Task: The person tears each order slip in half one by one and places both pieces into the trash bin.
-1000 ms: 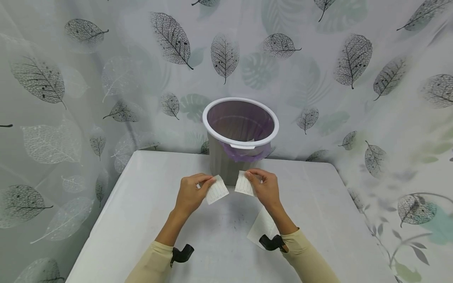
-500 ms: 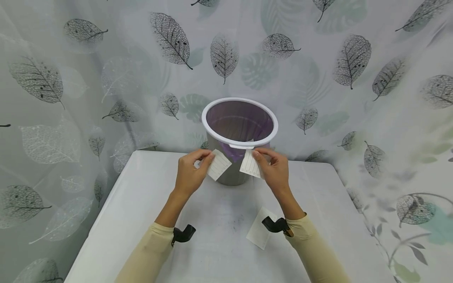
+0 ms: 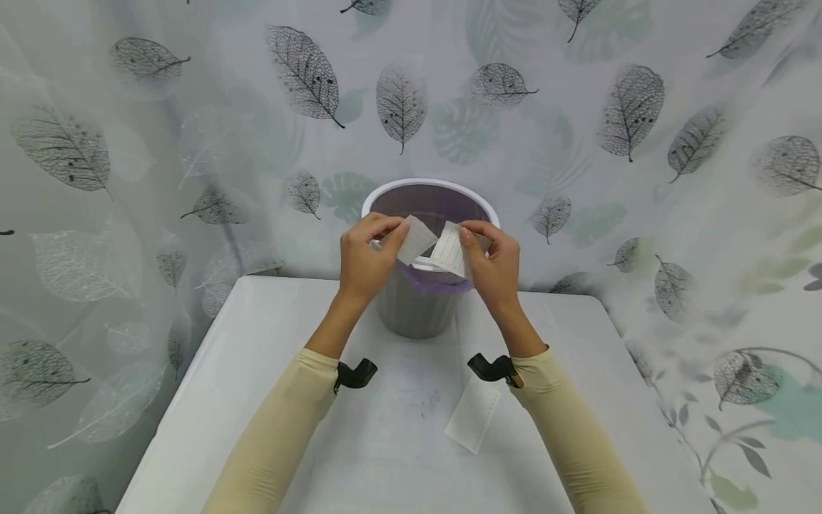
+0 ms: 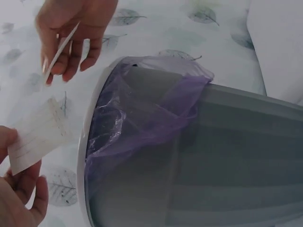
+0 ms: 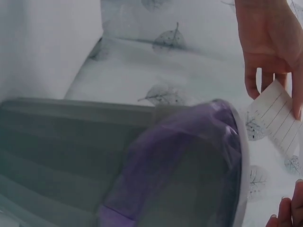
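My left hand (image 3: 369, 253) pinches a small lined piece of paper (image 3: 417, 240) between thumb and fingers. A second lined paper piece (image 3: 449, 250), with a row of small marks along its lower edge, is pinched by my right hand (image 3: 493, 265). Both pieces overlap the front rim of a grey bin (image 3: 417, 310) in the head view, apart from each other. The bin has a white rim (image 3: 432, 183) and a purple liner bag (image 3: 437, 283) folded over its edge. In the left wrist view, the two hands show beyond the bin's mouth, the left piece (image 4: 40, 137) facing the camera.
A white rectangular paper (image 3: 473, 417) lies on the white table (image 3: 270, 328), near the right forearm. Each wrist carries a black camera mount (image 3: 356, 373). Behind the table hangs a leaf-patterned curtain (image 3: 257, 128).
Both hands have moved up and forward with their paper pieces, from in front of the bin to its rim. The two pieces have come closer together. The paper on the table stays put.
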Demonstrator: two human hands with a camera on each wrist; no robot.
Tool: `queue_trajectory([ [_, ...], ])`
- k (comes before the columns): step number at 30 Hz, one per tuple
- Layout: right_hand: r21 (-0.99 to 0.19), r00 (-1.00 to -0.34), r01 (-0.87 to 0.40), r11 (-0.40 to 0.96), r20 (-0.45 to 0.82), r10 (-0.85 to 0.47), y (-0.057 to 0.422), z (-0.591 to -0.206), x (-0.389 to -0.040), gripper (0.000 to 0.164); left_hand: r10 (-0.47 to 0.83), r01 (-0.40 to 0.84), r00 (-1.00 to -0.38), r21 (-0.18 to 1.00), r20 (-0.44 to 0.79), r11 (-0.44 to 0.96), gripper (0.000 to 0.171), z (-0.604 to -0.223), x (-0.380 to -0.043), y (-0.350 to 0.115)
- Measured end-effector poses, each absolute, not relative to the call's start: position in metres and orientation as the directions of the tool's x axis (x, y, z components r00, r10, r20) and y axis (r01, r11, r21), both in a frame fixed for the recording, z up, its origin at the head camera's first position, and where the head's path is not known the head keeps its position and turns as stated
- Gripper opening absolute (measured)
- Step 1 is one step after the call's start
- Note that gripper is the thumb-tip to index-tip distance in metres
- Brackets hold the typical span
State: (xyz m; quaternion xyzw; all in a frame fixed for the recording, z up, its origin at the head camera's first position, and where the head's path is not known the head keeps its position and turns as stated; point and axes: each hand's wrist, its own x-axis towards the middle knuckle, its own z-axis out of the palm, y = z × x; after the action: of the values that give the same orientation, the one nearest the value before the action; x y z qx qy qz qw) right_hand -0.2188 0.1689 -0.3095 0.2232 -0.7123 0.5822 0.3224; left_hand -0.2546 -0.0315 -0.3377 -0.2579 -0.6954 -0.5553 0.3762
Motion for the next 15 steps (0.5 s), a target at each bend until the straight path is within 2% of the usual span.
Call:
queue_trajectory([
  [5,-0.662,-0.672,-0.697,0.275,0.737,0.072,0.168,-0.293,-0.232,0.012,-0.054,0.748,-0.614,0.602,0.788,0.280,0.013,-0.327,-0.268,-0.024],
  [9,-0.675,-0.689,-0.670,0.309,0.720,0.080,0.169,-0.288,-0.242,0.012,-0.063,0.717,-0.640,0.625,0.765,0.309,0.012,-0.324,-0.278,-0.022],
  [15,-0.680,-0.700,-0.646,0.348,0.709,0.085,0.179,-0.308,-0.278,0.012,-0.062,0.692,-0.658,0.635,0.750,0.344,0.012,-0.325,-0.288,-0.023],
])
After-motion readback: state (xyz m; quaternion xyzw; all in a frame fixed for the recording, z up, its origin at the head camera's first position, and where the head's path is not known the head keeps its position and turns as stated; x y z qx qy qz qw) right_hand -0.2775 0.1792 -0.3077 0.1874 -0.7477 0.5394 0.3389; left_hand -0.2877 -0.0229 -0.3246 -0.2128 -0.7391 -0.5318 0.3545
